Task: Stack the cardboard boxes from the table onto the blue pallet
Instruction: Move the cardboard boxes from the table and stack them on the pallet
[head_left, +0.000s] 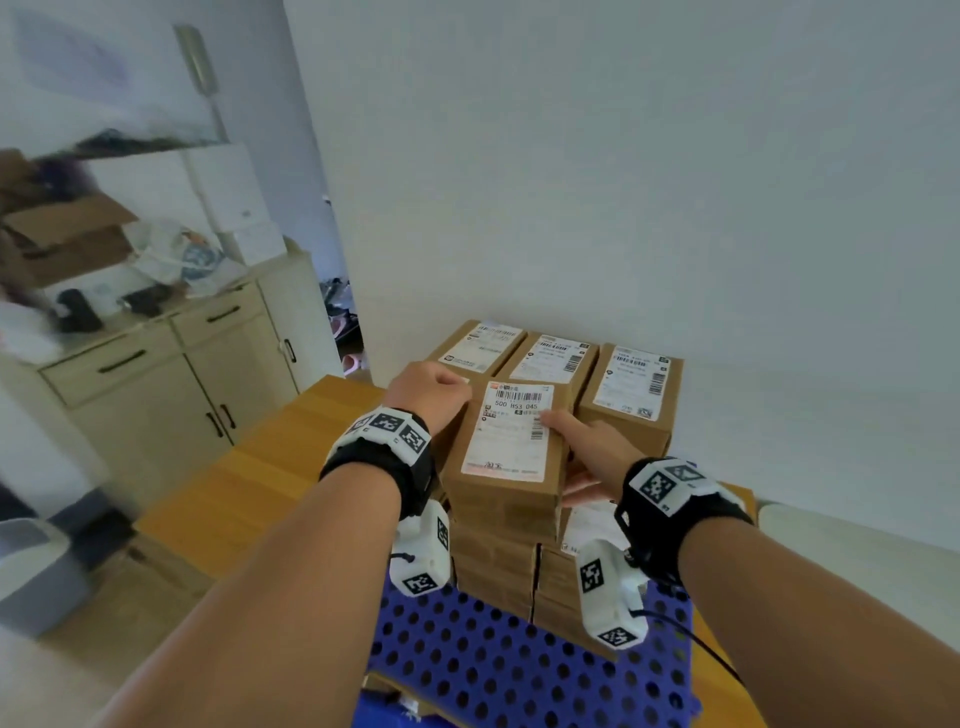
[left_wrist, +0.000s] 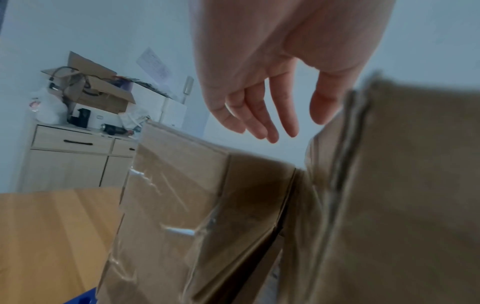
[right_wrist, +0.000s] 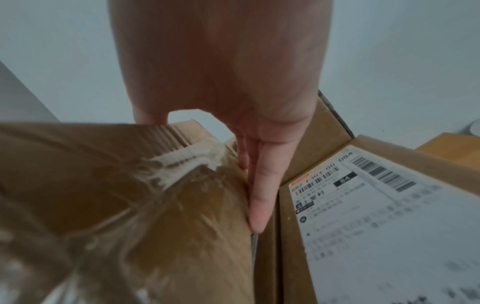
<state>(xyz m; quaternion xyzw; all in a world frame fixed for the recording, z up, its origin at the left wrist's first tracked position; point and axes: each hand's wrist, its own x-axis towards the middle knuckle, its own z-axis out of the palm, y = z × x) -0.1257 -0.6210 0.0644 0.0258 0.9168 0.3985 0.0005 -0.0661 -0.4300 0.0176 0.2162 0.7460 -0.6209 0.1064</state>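
Cardboard box (head_left: 504, 501) above the stack (head_left: 493, 569) on the blue pallet (head_left: 498, 654): my right hand (head_left: 587, 447) pinches its side, thumb on the label (head_left: 511, 436); my left hand (head_left: 431, 395) hangs loose-fingered at its corner.

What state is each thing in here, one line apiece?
Labelled brown cardboard box: taped shut, label up, atop the front stack.
Right hand: grips that box's side.
Left hand: fingers relaxed, beside its far corner.
Blue perforated plastic pallet: partly loaded.
Beige wooden cabinet: doors and drawers shut.
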